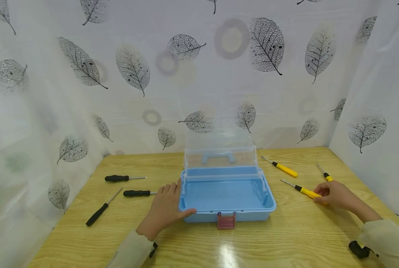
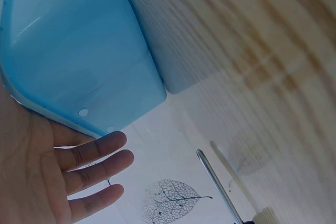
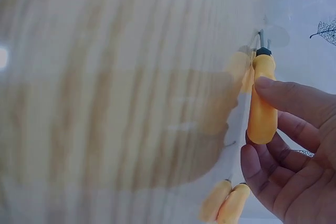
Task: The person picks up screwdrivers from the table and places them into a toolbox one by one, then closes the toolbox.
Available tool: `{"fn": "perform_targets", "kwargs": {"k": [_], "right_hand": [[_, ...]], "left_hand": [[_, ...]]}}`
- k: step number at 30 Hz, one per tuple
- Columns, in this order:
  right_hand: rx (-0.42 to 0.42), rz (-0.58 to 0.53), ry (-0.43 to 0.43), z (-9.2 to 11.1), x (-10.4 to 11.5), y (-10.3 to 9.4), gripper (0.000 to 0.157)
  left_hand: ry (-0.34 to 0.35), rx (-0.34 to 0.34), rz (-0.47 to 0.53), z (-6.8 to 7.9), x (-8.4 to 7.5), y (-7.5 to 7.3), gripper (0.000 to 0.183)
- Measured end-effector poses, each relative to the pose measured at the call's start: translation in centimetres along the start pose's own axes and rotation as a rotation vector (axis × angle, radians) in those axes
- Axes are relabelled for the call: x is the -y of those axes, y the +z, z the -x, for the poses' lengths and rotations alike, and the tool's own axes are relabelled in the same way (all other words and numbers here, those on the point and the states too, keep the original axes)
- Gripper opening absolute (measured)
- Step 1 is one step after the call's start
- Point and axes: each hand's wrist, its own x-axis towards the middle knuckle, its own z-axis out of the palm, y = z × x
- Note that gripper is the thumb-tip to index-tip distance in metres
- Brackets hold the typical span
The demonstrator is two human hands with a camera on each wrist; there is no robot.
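Seen from my remote station, the right hand (image 1: 334,196) pinches the handle of a yellow screwdriver (image 1: 308,192), grip clamped on it between thumb and fingers, to the right of a blue toolbox (image 1: 222,195); I cannot tell whether the tool touches the wood-grain surface (image 1: 253,245). Its shaft points toward the box. My left view shows the left hand (image 1: 166,206) against the toolbox's left side, grip apart, fingers extended, thumb at the front corner. The clear lid (image 1: 241,162) stands raised at the back, above the bare blue interior. Two more yellow-handled screwdrivers (image 1: 287,169) lie at right, one partly hidden beyond the right hand; three black-handled screwdrivers (image 1: 97,214) lie at left.
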Motion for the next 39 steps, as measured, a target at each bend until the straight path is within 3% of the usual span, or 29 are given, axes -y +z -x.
{"fn": "perform_targets", "kwargs": {"k": [39], "right_hand": [[-0.178, -0.012, -0.034, 0.14, 0.30, -0.72, 0.014]], "left_hand": [[0.007, -0.012, -0.017, -0.18, -0.04, 0.05, 0.108]]}}
